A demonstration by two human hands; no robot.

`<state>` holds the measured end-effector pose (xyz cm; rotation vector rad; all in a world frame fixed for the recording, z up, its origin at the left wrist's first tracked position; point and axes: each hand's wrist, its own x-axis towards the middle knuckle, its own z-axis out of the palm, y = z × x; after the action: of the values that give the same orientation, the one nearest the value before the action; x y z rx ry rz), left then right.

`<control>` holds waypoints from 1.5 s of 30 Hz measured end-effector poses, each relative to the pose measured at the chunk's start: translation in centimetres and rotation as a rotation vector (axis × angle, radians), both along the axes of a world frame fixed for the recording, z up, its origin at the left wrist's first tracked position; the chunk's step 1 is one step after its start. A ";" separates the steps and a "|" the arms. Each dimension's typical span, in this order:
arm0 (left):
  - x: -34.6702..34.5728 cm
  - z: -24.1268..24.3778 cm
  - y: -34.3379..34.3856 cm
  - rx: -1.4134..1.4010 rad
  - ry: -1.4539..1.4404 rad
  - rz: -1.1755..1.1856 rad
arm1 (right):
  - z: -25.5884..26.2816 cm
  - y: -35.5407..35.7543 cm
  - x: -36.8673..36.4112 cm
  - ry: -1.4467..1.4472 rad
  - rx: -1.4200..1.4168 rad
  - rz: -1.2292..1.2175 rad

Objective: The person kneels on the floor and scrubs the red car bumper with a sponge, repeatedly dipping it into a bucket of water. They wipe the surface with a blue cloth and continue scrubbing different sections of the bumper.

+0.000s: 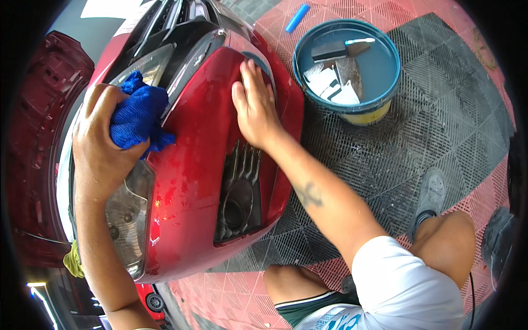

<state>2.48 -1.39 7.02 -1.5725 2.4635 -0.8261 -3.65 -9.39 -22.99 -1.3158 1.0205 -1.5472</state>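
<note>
My left hand (103, 140) grips a bunched blue cloth (138, 115) over the headlight (128, 210), near the upper edge of the bumper. With its palm down and fingers stretched out, my right hand (255, 105) lies flat on the red front bumper (185, 185) of a car. Nothing shows between that hand and the paint, though its underside is hidden. Wet-looking streaks and drops mark the bumper near the headlight. Below my right wrist sits a black fog light recess (237, 202). The grille (177, 45) is beyond the hands.
A teal-rimmed bucket (297, 62) of cloudy water stands right of the bumper, holding a dark block (330, 51), worn sheets and white pieces. A blue tube-shaped object (297, 18) lies behind it on red and dark floor tiles (433, 123). The raised hood (37, 144) is at left.
</note>
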 end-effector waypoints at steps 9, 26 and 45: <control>-0.3 -0.1 -0.4 -0.008 0.006 -0.018 | 0.3 -2.7 -1.2 0.036 -0.052 -0.031; -0.7 -0.8 -1.0 -0.097 -0.099 -0.195 | 1.7 -2.1 -3.6 -0.139 -0.212 -0.031; -0.8 -0.2 -0.5 0.001 -0.156 -0.076 | 3.8 9.4 -0.8 0.146 -0.169 0.117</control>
<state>1.67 -1.92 6.77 -1.3646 2.4246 -0.9208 -4.49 0.02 -19.15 -1.5970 0.8986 -1.4922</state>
